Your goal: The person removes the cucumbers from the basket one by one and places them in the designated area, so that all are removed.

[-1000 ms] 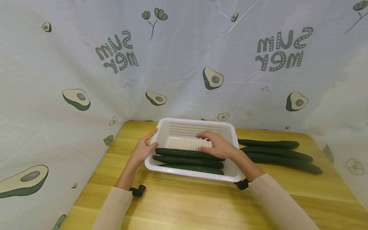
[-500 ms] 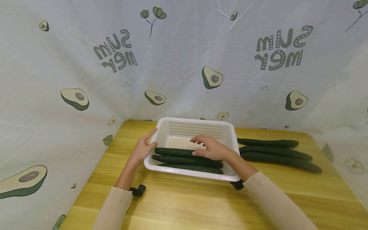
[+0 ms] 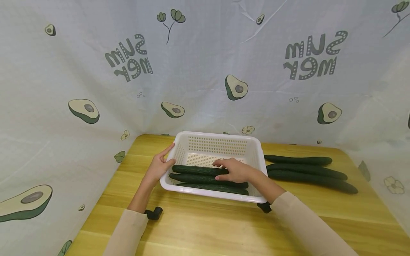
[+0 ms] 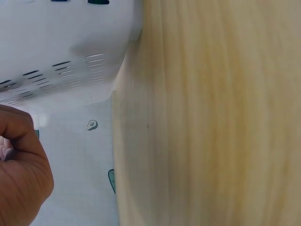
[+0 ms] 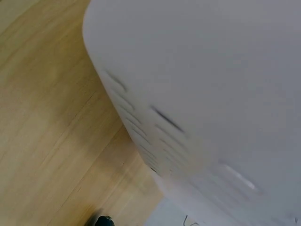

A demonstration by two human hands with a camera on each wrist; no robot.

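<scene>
My left hand (image 3: 158, 166) grips the left rim of a white plastic basket (image 3: 211, 195), thumb over the edge. In the left wrist view the left hand (image 4: 21, 172) shows curled fingers beside the basket's slotted outer wall (image 4: 70, 52). Several slim dark green cucumbers (image 3: 195, 170) lie side by side along the near half inside. Over the rearmost of them hovers my right hand (image 3: 235, 170), loosely bent fingers on its far side and thumb low toward the middle one. The palm hides that cucumber's right part. The right wrist view shows mainly the basket's outer wall (image 5: 197, 94).
Right of the basket, more cucumbers (image 3: 314, 180) lie on the wooden table (image 3: 205, 227), their left ends close to the basket. A white curtain (image 3: 198, 71) printed with avocados hangs behind and at both sides. Dark straps (image 3: 154, 213) are on the wrists.
My right hand has moved left over the cucumbers, then lowered toward them. The left hand stays on the rim, and the basket and the cucumbers on the table keep their places.
</scene>
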